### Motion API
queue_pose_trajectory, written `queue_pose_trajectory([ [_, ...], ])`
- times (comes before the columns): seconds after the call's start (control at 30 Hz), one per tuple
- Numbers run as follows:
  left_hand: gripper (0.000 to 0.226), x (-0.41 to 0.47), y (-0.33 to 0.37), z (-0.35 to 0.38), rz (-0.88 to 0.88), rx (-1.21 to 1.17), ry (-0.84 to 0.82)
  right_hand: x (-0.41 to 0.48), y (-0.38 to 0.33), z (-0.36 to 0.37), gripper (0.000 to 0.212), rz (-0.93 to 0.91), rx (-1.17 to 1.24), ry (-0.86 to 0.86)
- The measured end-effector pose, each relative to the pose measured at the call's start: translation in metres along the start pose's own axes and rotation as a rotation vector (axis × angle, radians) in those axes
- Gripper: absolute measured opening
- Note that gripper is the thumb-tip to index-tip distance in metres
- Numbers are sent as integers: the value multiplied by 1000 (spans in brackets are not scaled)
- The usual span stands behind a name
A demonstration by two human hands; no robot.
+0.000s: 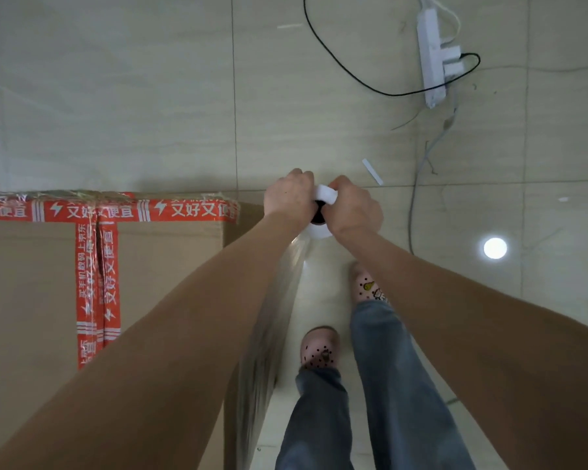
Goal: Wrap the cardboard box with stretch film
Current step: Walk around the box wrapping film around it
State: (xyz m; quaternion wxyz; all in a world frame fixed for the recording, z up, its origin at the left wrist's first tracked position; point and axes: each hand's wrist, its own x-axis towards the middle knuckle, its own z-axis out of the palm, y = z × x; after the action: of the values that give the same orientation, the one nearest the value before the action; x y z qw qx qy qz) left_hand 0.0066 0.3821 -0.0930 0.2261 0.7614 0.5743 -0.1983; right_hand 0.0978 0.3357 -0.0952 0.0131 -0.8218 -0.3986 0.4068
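Observation:
A large cardboard box (170, 266) with red printed tape fills the left of the view, seen from above. My left hand (288, 195) and my right hand (353, 208) both grip a white stretch film roll (319, 215) held upright just past the box's far right corner. A sheet of clear film (272, 334) runs from the roll back along the box's right side, toward the bottom of the frame. Film also shows over the far top edge of the box.
My feet in pink perforated clogs (319, 347) stand on the tiled floor to the right of the box. A white power strip (431, 59) with black and grey cables lies at the far right. A small white scrap (372, 171) lies just beyond my hands.

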Motion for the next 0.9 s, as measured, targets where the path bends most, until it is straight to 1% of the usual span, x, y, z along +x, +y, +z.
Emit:
queue_pose_trajectory([
  [0.07,21,7,-6,-6,-123,-112,1,8,-11,-5,32,-52,13,9],
  [0.13,24,13,-14,-12,-248,-223,8,17,-20,-7,38,-52,84,2],
  [0.2,27,20,-21,-18,-332,-305,24,25,-29,-7,46,16,182,-51],
  [0.27,29,27,-27,-26,-408,-388,50,32,-39,-4,49,126,262,-133],
  [0.33,30,34,-34,-31,-477,-455,60,37,-50,1,59,215,398,-203],
  [0.4,33,39,-42,-35,-508,-456,30,42,-61,6,62,234,465,-223],
  [0.53,38,44,-56,-44,-505,-377,-34,54,-75,4,47,139,334,-225],
  [0.7,31,54,-59,-53,-460,-317,-30,69,-88,-9,36,-1,164,-211],
  [0.9,31,64,-63,-56,-498,-403,-2,83,-99,-20,30,-98,48,-177],
])
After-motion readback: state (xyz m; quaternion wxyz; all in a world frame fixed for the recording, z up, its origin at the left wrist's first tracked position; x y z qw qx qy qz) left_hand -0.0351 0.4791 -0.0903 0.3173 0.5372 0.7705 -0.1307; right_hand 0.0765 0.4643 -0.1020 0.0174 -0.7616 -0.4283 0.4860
